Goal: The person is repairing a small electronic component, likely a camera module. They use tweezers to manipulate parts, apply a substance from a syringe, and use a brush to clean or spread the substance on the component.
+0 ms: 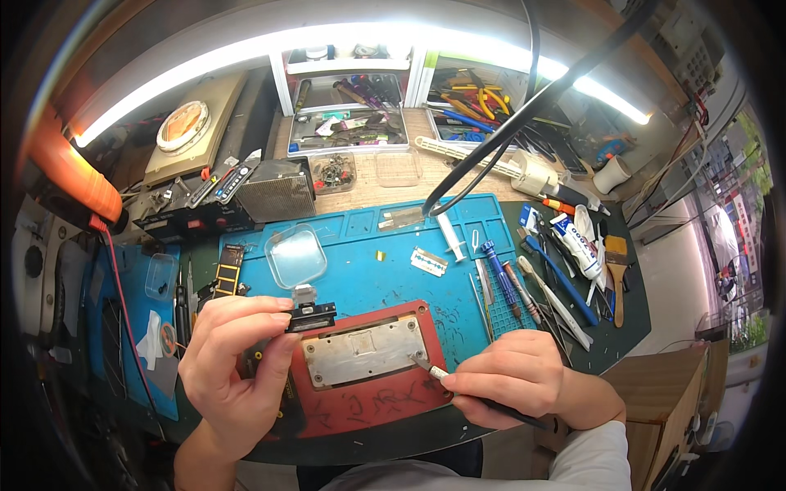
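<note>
My left hand [232, 356] pinches a small black component [311, 319] with a silvery tab on top, held above the upper left of a red fixture [344, 417]. A metal plate [344, 360] with screws at its corners lies in that fixture. My right hand [503, 385] grips a thin black-handled blade tool [434, 370], its tip at the plate's right part; whether it touches is unclear. The fixture sits on a blue mat [344, 282].
A clear plastic box [295, 254], razor blade [427, 261] and syringe [450, 239] lie behind. Several tools [540, 270] lie right. Black cables [491, 155] hang over the bench. An orange heat gun [74, 168] is left; drawers of tools [344, 127] stand at back.
</note>
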Action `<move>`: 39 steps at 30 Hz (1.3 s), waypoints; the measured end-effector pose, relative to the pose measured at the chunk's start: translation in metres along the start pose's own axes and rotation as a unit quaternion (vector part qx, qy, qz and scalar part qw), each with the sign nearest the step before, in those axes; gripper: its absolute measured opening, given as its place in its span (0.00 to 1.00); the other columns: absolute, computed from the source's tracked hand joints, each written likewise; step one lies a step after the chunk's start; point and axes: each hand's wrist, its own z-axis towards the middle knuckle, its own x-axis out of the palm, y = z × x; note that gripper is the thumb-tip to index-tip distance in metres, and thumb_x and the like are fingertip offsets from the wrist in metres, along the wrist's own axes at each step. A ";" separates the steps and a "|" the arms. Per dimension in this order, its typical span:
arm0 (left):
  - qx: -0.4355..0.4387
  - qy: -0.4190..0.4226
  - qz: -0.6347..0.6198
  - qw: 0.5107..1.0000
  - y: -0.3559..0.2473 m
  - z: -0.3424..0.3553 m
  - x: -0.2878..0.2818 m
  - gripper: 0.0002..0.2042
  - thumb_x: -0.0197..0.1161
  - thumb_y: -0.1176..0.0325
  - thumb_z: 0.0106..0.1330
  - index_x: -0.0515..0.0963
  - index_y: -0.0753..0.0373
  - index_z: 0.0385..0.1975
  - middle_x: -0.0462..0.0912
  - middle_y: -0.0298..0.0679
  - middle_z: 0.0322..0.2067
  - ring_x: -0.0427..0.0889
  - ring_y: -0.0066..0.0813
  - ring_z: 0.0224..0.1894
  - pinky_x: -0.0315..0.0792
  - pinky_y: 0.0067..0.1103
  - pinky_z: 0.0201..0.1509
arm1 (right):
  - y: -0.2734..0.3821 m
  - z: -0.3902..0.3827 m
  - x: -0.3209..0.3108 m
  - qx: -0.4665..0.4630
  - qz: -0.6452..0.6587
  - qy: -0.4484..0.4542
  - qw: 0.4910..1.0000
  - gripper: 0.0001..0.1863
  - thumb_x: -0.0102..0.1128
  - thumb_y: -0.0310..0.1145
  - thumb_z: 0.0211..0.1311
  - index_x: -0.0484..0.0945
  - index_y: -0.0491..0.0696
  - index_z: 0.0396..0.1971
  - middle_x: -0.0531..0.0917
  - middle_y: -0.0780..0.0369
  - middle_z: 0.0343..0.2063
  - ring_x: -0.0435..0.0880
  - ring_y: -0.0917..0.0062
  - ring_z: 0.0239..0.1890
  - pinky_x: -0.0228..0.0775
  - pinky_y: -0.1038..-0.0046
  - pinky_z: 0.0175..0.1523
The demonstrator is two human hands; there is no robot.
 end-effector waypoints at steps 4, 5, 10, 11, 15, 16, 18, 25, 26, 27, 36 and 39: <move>-0.003 -0.002 -0.005 1.000 0.000 -0.001 0.000 0.10 0.74 0.81 0.59 0.82 0.66 0.39 0.88 0.46 0.40 0.86 0.37 0.41 0.79 0.27 0.46 | -0.001 -0.002 0.003 0.005 0.008 -0.003 1.000 0.16 0.74 0.25 0.49 0.86 0.43 0.41 0.86 0.65 0.30 0.81 0.81 0.21 0.70 0.80 0.22; -0.002 -0.001 -0.004 1.000 0.000 -0.001 0.000 0.10 0.74 0.81 0.59 0.82 0.66 0.39 0.88 0.46 0.40 0.86 0.37 0.41 0.79 0.27 0.46 | -0.001 -0.002 0.003 0.005 0.009 -0.005 1.000 0.16 0.74 0.25 0.49 0.86 0.43 0.41 0.86 0.64 0.30 0.81 0.81 0.21 0.70 0.79 0.22; 0.004 0.004 0.001 1.000 0.000 0.000 -0.001 0.10 0.74 0.81 0.59 0.82 0.66 0.39 0.88 0.46 0.40 0.86 0.37 0.42 0.79 0.27 0.46 | -0.001 -0.001 0.003 0.004 0.015 -0.008 1.000 0.16 0.74 0.25 0.49 0.86 0.43 0.41 0.86 0.64 0.29 0.81 0.81 0.21 0.69 0.79 0.22; 0.002 0.003 0.001 1.000 0.000 0.000 -0.001 0.10 0.74 0.81 0.59 0.82 0.66 0.39 0.88 0.46 0.40 0.86 0.37 0.42 0.79 0.27 0.46 | -0.001 -0.002 0.004 0.004 0.017 -0.007 1.000 0.16 0.74 0.25 0.49 0.86 0.43 0.41 0.86 0.64 0.29 0.81 0.81 0.21 0.69 0.79 0.22; 0.000 0.006 0.002 1.000 0.000 0.000 -0.001 0.11 0.74 0.81 0.58 0.82 0.66 0.39 0.88 0.46 0.40 0.86 0.37 0.42 0.79 0.27 0.47 | -0.001 -0.004 0.005 0.007 0.017 -0.011 1.000 0.16 0.74 0.24 0.49 0.86 0.43 0.41 0.86 0.65 0.29 0.81 0.81 0.20 0.69 0.79 0.22; 0.001 0.007 0.002 1.000 0.000 0.001 -0.002 0.11 0.73 0.82 0.58 0.82 0.66 0.39 0.88 0.46 0.40 0.86 0.37 0.42 0.79 0.27 0.47 | -0.001 -0.003 0.004 0.007 0.017 -0.010 1.000 0.16 0.74 0.24 0.49 0.86 0.43 0.41 0.86 0.65 0.29 0.81 0.81 0.21 0.69 0.80 0.22; -0.002 0.006 0.002 1.000 0.000 0.000 -0.002 0.11 0.73 0.82 0.58 0.82 0.66 0.39 0.88 0.46 0.40 0.86 0.37 0.42 0.79 0.27 0.47 | -0.001 -0.002 0.004 0.007 0.018 -0.008 1.000 0.16 0.74 0.24 0.48 0.86 0.43 0.41 0.86 0.65 0.29 0.81 0.81 0.21 0.69 0.80 0.22; 0.009 0.007 0.003 1.000 0.000 0.002 -0.001 0.11 0.73 0.82 0.58 0.83 0.66 0.39 0.88 0.46 0.40 0.86 0.38 0.42 0.79 0.27 0.47 | -0.002 -0.001 0.003 0.003 0.018 -0.005 1.000 0.17 0.74 0.24 0.48 0.86 0.43 0.41 0.86 0.65 0.29 0.81 0.80 0.21 0.69 0.79 0.22; 0.008 0.006 0.002 1.000 0.001 0.001 -0.001 0.11 0.73 0.82 0.58 0.83 0.66 0.39 0.88 0.46 0.40 0.86 0.38 0.42 0.79 0.27 0.47 | -0.002 -0.001 0.005 0.003 0.018 -0.005 1.000 0.17 0.74 0.24 0.48 0.86 0.43 0.41 0.86 0.65 0.29 0.81 0.80 0.21 0.69 0.79 0.22; 0.006 0.006 0.002 1.000 0.001 0.001 -0.001 0.11 0.73 0.82 0.58 0.83 0.66 0.39 0.88 0.46 0.40 0.86 0.38 0.42 0.79 0.27 0.47 | -0.002 -0.002 0.006 0.003 0.017 -0.005 1.000 0.17 0.74 0.24 0.48 0.86 0.43 0.41 0.86 0.65 0.29 0.81 0.80 0.21 0.69 0.79 0.22; 0.007 0.006 0.005 1.000 0.000 0.001 -0.001 0.11 0.73 0.82 0.58 0.83 0.66 0.39 0.88 0.46 0.41 0.86 0.38 0.42 0.79 0.27 0.46 | -0.004 -0.001 0.008 0.001 0.018 -0.011 1.000 0.16 0.75 0.25 0.49 0.87 0.43 0.41 0.86 0.65 0.28 0.81 0.81 0.21 0.69 0.79 0.22; 0.004 0.005 0.004 1.000 0.000 0.001 -0.001 0.11 0.73 0.82 0.58 0.83 0.66 0.39 0.88 0.46 0.41 0.86 0.38 0.42 0.79 0.27 0.46 | -0.002 0.000 0.006 0.009 0.007 0.000 1.000 0.16 0.76 0.26 0.50 0.87 0.43 0.42 0.86 0.65 0.28 0.81 0.81 0.21 0.70 0.79 0.22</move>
